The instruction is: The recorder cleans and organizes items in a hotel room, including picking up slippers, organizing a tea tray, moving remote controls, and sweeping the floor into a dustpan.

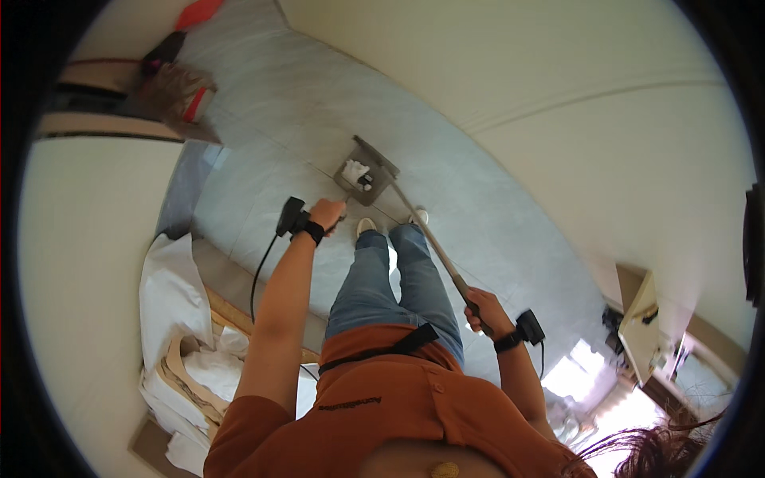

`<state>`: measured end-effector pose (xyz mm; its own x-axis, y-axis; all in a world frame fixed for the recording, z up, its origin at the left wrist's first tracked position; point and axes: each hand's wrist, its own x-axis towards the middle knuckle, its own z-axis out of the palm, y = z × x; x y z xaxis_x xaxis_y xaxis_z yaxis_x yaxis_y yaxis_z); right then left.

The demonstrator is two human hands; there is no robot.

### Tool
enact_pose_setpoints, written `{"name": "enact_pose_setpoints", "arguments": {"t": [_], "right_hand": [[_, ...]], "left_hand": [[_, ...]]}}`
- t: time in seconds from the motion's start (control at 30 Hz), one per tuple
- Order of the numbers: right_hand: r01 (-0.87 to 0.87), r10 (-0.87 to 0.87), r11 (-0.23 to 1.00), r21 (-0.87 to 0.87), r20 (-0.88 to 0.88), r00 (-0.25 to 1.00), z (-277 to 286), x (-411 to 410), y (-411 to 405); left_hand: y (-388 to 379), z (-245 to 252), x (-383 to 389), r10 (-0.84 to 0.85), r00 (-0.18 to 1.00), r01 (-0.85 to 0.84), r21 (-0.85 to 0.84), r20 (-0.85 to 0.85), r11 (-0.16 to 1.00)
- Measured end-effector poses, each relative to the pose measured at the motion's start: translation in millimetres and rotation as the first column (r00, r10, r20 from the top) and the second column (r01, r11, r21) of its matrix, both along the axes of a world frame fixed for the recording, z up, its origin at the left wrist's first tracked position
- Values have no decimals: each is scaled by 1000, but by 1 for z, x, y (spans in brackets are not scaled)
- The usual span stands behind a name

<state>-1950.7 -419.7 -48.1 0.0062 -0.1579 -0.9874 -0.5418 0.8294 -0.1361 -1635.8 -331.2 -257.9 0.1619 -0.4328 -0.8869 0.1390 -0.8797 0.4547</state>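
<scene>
My left hand (327, 215) is closed around the short handle of a grey dustpan (369, 194), which is held just ahead of my feet. White crumpled waste (355, 171) and small dark and white bits lie in the pan. With my right hand (489, 312) I grip the upper part of a long broom handle (431, 239). The handle slants forward to the broom head (375, 156), which lies across the far side of the dustpan. Whether its bristles touch the pan or the floor cannot be told.
Grey floor tiles (502, 221) run between pale walls (568, 119). White cloths (173, 287) and a wood-edged piece of furniture lie at the left. Bags (179, 92) stand at the upper left. A small cabinet (639, 325) with assorted items is at the lower right.
</scene>
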Motion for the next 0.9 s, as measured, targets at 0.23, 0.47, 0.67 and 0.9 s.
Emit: {"name": "enact_pose_setpoints", "arguments": {"t": [0.23,0.47,0.67,0.9], "right_hand": [[-52,48,992,-118,-39,998,15,16,-44],[-206,199,971,-119,-67,978,6,6,-128],[-290,290,956,-37,-23,957,-4,22,-180],[-330,325,944,12,132,936,-30,48,-219]], "left_hand": [[54,29,-19,263,964,-265,78,38,961],[103,39,-77,311,922,-223,-340,231,914],[80,89,-85,762,647,-758,101,2,644],[50,133,-70,890,455,-890,14,2,455]]}}
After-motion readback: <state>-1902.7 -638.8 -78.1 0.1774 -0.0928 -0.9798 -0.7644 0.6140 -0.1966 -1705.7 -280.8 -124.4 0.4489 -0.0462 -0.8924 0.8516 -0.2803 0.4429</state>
